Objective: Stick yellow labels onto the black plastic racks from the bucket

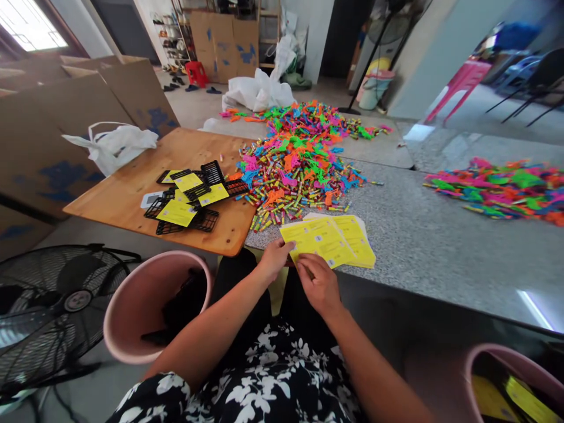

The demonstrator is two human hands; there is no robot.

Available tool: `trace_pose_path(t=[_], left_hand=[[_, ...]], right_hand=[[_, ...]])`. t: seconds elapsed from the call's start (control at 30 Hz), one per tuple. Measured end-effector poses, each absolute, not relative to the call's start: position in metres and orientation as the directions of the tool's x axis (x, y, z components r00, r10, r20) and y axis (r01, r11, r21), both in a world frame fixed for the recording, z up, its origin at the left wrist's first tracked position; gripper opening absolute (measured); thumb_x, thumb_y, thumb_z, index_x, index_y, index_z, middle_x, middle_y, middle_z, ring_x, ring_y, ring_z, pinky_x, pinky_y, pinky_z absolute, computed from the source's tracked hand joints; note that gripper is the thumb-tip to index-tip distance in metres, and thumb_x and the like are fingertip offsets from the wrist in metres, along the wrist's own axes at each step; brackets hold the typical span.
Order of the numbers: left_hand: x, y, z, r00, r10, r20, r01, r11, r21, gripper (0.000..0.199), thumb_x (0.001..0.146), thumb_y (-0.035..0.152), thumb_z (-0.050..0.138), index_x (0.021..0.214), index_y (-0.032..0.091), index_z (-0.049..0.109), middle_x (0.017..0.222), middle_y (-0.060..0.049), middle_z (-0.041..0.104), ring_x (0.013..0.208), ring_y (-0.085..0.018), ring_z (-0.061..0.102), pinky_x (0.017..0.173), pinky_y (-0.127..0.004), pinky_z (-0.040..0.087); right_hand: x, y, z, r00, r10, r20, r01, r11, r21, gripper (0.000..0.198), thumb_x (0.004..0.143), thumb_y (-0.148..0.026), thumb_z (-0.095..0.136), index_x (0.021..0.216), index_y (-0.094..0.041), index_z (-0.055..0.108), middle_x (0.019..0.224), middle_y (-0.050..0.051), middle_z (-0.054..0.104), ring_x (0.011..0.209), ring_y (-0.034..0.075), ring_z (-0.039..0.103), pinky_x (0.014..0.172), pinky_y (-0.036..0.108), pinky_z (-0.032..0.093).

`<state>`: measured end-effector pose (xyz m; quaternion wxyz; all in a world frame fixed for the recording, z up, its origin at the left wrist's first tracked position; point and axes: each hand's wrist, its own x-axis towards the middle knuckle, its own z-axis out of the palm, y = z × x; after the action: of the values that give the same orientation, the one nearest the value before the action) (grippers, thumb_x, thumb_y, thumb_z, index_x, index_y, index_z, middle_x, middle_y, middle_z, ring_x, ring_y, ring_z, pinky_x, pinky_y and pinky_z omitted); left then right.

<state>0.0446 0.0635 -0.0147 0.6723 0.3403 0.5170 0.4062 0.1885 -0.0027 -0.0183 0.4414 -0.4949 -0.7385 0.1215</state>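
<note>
A yellow printed card sheet (pixel 315 239) is gripped at its left corner by my left hand (pixel 277 257), thumb on top. My right hand (pixel 319 283) pinches the sheet's lower edge with closed fingers. Under and to the right of it lies a stack of similar yellow sheets (pixel 363 249) on the speckled stone table (pixel 409 235). Just beyond is a heap of small printed tubes (pixel 282 197) mixed with bright plastic pieces (pixel 288 160). To the left, black plastic baskets (pixel 212 173) with yellow cards (pixel 177 212) lie in a loose pile on a wooden board (pixel 229 226).
Pink bins stand at the left (pixel 118 317) and the lower right (pixel 473 364). A black fan (pixel 77 299) is at far left, below large cardboard boxes (pixel 35 123). A white plastic bag (pixel 118 144) lies at the board's far edge. Another colourful heap (pixel 506 185) sits at right.
</note>
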Motion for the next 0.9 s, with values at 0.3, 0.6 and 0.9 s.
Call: trace_pose_path(t=[0.3,0.6,0.9], left_hand=[[0.037,0.078,-0.014,-0.003,0.997,-0.083,0.386,0.078,0.919,0.033,0.095,0.043,0.057,0.074,0.019,0.062,0.073,-0.007,0.069,0.073,-0.023,0.067,0.07,-0.032,0.05],[0.025,0.107,0.023,0.1,0.994,0.047,0.819,-0.109,0.563,0.05,0.098,0.053,0.047,0.075,0.016,0.071,0.081,-0.017,0.072,0.092,-0.034,0.071,0.085,-0.043,0.048],[0.002,0.066,0.035,0.408,0.85,-0.334,-0.496,0.513,0.7,0.055,0.078,0.05,0.06,0.111,0.009,0.074,0.11,-0.017,0.077,0.114,-0.04,0.069,0.098,-0.051,0.055]], right_hand=[[0.213,0.024,-0.046,0.136,0.878,0.458,0.854,0.131,-0.504,0.086,0.093,-0.072,0.054,0.149,-0.008,0.039,0.143,0.028,0.05,0.136,0.04,0.046,0.112,0.062,0.041],[0.219,0.023,-0.044,0.193,0.882,0.43,0.872,0.046,-0.487,0.077,0.098,-0.067,0.049,0.149,-0.01,0.039,0.145,0.027,0.047,0.138,0.04,0.044,0.114,0.063,0.038],[0.191,0.014,0.013,0.083,0.902,0.424,0.69,0.255,-0.677,0.084,0.096,-0.065,0.056,0.159,-0.017,0.027,0.158,0.02,0.037,0.149,0.033,0.037,0.122,0.056,0.036]])
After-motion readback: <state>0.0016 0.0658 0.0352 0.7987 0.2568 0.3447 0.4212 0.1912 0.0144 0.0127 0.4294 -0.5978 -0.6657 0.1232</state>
